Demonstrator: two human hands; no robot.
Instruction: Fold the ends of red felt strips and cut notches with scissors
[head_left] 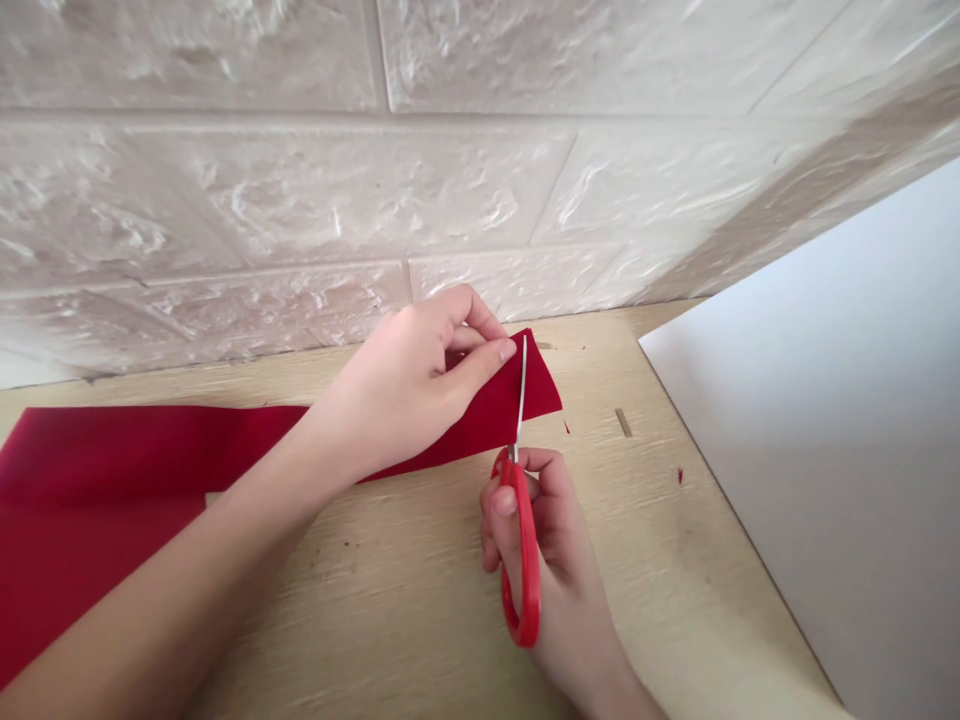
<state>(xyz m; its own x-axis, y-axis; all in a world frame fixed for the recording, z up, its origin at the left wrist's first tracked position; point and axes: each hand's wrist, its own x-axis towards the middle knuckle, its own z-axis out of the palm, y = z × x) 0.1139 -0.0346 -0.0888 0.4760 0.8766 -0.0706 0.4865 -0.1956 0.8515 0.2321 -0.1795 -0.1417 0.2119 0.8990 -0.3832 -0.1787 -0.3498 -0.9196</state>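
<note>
Carefully, the left hand (427, 380) pinches red fabric (480, 425) near its end over a pale wooden tabletop (405, 570), the right hand (559, 540) wrapped around red-handled scissors (528, 530); clean cutting calls for taut cloth and a thumb clear of the blade.

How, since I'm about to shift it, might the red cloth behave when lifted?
Probably light and floppy, as the red cloth looks thin. Short spans may hold shape: its end juts straight past the left hand.
</note>
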